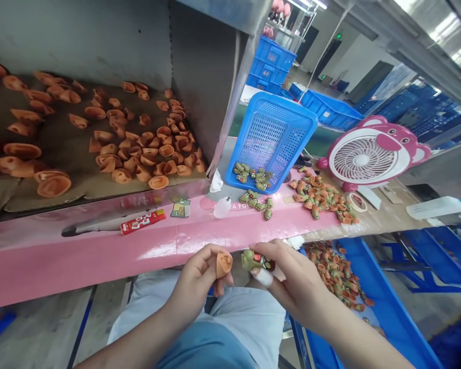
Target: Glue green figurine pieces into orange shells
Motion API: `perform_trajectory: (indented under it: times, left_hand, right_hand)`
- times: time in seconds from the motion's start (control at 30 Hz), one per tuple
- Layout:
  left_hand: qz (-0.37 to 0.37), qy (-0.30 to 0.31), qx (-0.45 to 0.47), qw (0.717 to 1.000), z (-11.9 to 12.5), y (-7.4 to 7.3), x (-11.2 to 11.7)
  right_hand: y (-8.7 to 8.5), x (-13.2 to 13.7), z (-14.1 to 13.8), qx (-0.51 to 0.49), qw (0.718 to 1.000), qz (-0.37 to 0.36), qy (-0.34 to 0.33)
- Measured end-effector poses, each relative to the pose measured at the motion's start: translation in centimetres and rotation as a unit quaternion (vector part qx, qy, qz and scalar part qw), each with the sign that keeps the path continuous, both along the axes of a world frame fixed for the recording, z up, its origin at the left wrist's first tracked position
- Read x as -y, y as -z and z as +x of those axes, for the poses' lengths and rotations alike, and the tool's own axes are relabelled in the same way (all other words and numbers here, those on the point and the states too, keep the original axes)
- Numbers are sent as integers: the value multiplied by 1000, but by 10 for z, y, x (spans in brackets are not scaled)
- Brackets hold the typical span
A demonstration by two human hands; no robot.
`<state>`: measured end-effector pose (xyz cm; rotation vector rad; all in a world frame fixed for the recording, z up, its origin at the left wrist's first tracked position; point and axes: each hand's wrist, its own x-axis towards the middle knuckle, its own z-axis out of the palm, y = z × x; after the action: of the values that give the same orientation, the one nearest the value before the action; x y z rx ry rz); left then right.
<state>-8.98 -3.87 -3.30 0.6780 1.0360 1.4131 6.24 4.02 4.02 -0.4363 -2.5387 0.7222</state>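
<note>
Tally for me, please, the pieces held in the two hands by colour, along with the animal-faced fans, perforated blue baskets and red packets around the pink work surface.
Orange piece, in the left hand: 1
Green piece, in the right hand: 1
Animal-faced fan: 1
Perforated blue basket: 1
Red packet: 1
Total: 5

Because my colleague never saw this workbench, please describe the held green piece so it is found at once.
Start at the pink table surface, then find the right hand by its near edge. It holds the green piece with a red patch, next to the orange piece in the left hand. Unlike the green pieces in the blue basket, it is held up.
</note>
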Motion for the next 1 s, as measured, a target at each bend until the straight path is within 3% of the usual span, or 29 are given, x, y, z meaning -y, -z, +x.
perform_trajectory:
  times: [0.17, 0.4, 0.67, 1.0]
  left_hand:
    - [4, 17, -35, 999, -4, -1, 1]
    - [9, 35, -37, 999, -7, -1, 4]
    - [5, 39, -41, 998, -7, -2, 5]
    - [-1, 44, -52, 998, -6, -1, 3]
  right_hand:
    - [7, 4, -2, -10, 999, 42, 8]
    - [14, 9, -8, -14, 999, 36, -5]
    - [20, 10, -6, 7, 995, 97, -4]
    - [27, 12, -3, 30, 995, 96, -7]
